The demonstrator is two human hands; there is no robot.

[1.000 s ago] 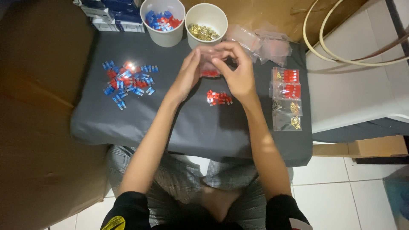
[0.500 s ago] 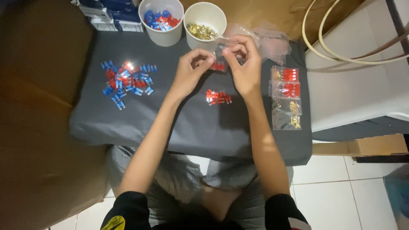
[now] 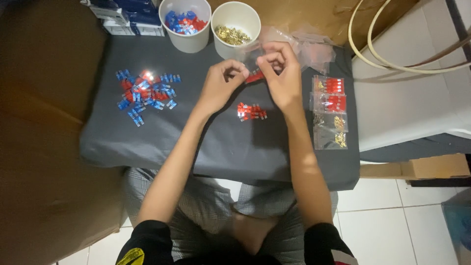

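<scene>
A person sits with a low desk (image 3: 147, 142) over their lap, its top covered in dark grey cloth, seen from above. At its far edge stand two white paper cups: the left cup (image 3: 185, 27) holds red and blue plastic pieces, the right cup (image 3: 236, 24) holds small brass-coloured metal parts. On the left of the desk lies a loose pile of blue and red pieces (image 3: 146, 93). Along the right edge sits a column of small filled clear bags (image 3: 330, 110), the upper two with red pieces, the lower two with brass parts. Empty clear bags (image 3: 309, 46) lie crumpled behind the hands.

Both hands are raised just above the middle of the desk, close together. The left hand (image 3: 221, 86) and right hand (image 3: 279, 73) each pinch, fingers curled, the edge of a small clear bag (image 3: 253, 73) with red pieces inside. Below them a little cluster of red pieces (image 3: 250, 112) rests on the cloth.
</scene>
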